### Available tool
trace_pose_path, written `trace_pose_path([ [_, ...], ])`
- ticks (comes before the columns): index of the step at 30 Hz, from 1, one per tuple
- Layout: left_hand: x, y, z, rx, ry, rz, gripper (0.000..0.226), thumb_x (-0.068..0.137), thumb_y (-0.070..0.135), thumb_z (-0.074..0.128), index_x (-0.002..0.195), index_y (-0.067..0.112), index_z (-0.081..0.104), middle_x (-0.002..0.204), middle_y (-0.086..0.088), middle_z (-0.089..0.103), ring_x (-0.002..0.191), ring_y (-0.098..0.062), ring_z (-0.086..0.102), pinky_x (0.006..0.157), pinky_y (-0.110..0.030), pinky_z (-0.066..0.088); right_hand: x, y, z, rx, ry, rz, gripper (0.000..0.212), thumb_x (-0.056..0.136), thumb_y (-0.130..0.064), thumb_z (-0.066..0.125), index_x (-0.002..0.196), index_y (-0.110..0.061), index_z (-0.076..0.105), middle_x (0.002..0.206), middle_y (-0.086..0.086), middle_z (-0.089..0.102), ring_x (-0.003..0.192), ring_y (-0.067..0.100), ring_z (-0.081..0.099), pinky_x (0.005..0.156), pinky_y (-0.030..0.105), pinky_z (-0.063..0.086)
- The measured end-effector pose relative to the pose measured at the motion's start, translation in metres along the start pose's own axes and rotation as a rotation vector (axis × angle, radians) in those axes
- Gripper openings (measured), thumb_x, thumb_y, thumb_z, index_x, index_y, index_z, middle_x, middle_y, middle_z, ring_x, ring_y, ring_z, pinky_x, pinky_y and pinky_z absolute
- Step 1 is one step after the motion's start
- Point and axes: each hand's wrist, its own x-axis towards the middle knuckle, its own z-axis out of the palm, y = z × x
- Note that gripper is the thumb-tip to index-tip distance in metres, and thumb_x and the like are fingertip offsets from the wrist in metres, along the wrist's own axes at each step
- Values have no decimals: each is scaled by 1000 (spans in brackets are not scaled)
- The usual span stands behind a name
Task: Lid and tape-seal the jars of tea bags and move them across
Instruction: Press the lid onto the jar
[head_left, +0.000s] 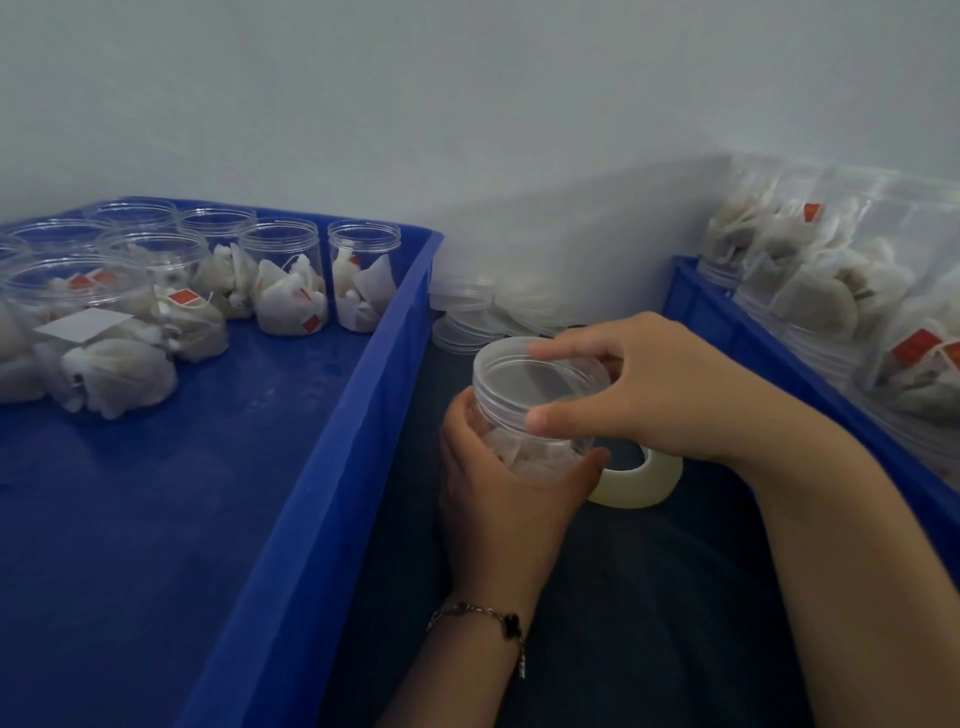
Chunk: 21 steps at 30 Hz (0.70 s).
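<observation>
L hand (498, 467) grips jar (530, 441) body — upright, axis vert.; R hand (649, 384) pinches lid (540, 379) on top.

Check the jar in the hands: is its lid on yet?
On, though how tight cannot be told. The clear lid sits over the jar; the right hand grips its rim, the left hand holds the body.

Clear lidded jar (535, 410), upright, tea bags inside

Bare forearms, a thin chain bracelet (480, 618) with dark charm.
</observation>
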Motion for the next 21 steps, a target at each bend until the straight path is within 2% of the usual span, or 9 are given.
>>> trace_pose_path([
  [2, 0, 0, 1, -5, -3, -3, 104, 34, 66, 73, 124, 50, 24, 128, 18, 47, 112, -2, 52, 85, -31, 52, -2, -4, 0, -48, 3, 33, 77, 49, -62, 70, 122, -40, 60, 130, -16, 56, 107, -4, 46, 87, 20, 38],
  [6, 1, 1, 0, -25, -34, -21, 99, 37, 64, 73, 122, 50, 23, 126, 19, 44, 109, 2, 51, 79, -23, 49, 0, -20, 20, -293, 146, 191, 76, 50, -81, 59, 111, -35, 54, 101, -10, 51, 96, 13, 49, 71, 32, 42],
  [9, 1, 3, -1, -24, -44, -42, 97, 40, 79, 59, 123, 42, 26, 126, 17, 45, 110, -3, 52, 78, -24, 47, 0, -28, 41, -457, 199, 270, 82, 66, -85, 45, 118, -22, 39, 114, 6, 42, 105, 26, 44, 69, 34, 33],
  [11, 1, 3, -1, -14, -42, -52, 101, 39, 89, 51, 124, 40, 25, 126, 16, 45, 109, -5, 52, 79, -26, 47, 0, -27, 42, -468, 153, 271, 88, 68, -87, 34, 124, -20, 34, 122, 10, 40, 110, 29, 44, 71, 36, 36],
  [13, 1, 2, -1, -10, -38, -28, 98, 39, 75, 64, 123, 44, 25, 126, 15, 47, 109, -4, 54, 80, -28, 51, -1, -22, 29, -365, 45, 250, 94, 64, -88, 30, 132, -22, 35, 132, 8, 38, 117, 28, 43, 83, 38, 43],
  [15, 1, 0, -1, -25, -21, 6, 100, 38, 65, 73, 124, 43, 28, 126, 17, 48, 108, -1, 54, 82, -28, 53, -3, -17, 13, -214, 0, 164, 97, 61, -84, 35, 138, -26, 37, 143, 0, 33, 124, 19, 40, 95, 32, 39],
  [18, 1, 0, 0, -39, -6, 12, 102, 36, 62, 76, 125, 44, 29, 128, 17, 48, 112, -2, 54, 87, -33, 54, -7, -10, -2, -69, -86, 26, 88, 69, -66, 60, 145, -43, 24, 157, -18, 5, 139, 3, 15, 98, 19, 17],
  [19, 1, 0, 0, -46, -5, 11, 101, 36, 62, 76, 123, 46, 28, 128, 17, 48, 113, -2, 53, 87, -33, 54, -8, -8, -4, -60, -134, 5, 87, 70, -60, 65, 145, -47, 23, 156, -21, 5, 139, 0, 13, 99, 18, 16],
  [21, 1, 0, 1, -51, -4, 9, 99, 35, 63, 76, 120, 52, 26, 127, 18, 48, 112, -1, 53, 84, -29, 53, -6, -7, -2, -111, -157, -12, 79, 71, -56, 68, 141, -47, 33, 152, -19, 23, 131, -1, 28, 96, 18, 24],
])
